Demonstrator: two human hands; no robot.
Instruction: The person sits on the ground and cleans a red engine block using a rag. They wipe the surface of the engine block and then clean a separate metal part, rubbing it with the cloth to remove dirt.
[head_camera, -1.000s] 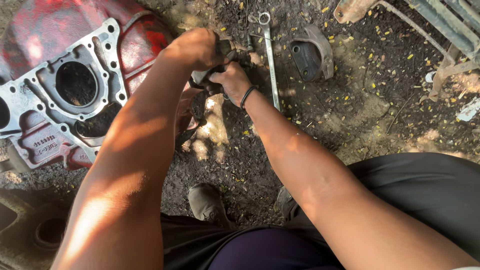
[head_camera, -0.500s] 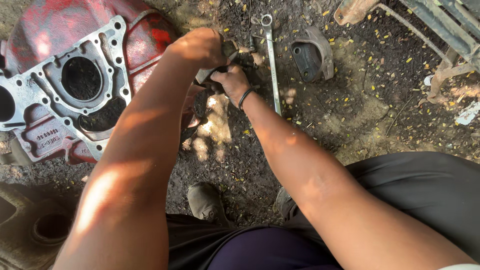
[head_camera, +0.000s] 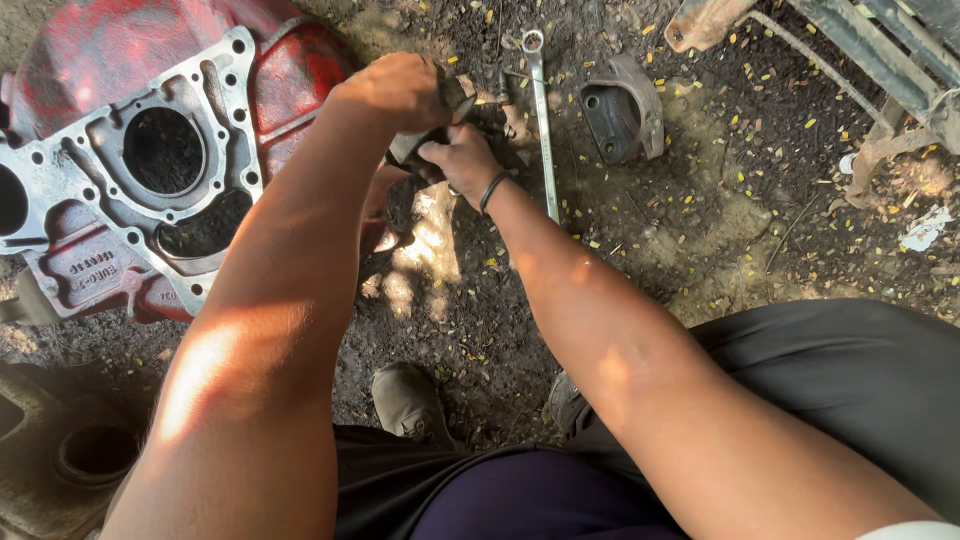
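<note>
Hands little shifted since before | left hand (head_camera: 400, 92), right hand (head_camera: 458, 155) both gripping dark metal part (head_camera: 430, 140) between them

A red engine housing (head_camera: 150, 170) with a bare metal flange is seen at the far left. A long ring spanner (head_camera: 541, 120) lies on the dirt ground (head_camera: 720, 230), just left of a dark metal bracket (head_camera: 620, 108).

The dark part (head_camera: 425, 150) at upper centre is mostly hidden under both hands (head_camera: 405, 90), its shape unclear. The red housing (head_camera: 120, 190) runs off the left edge; the metal frame (head_camera: 880, 60) is cut at upper right.
</note>
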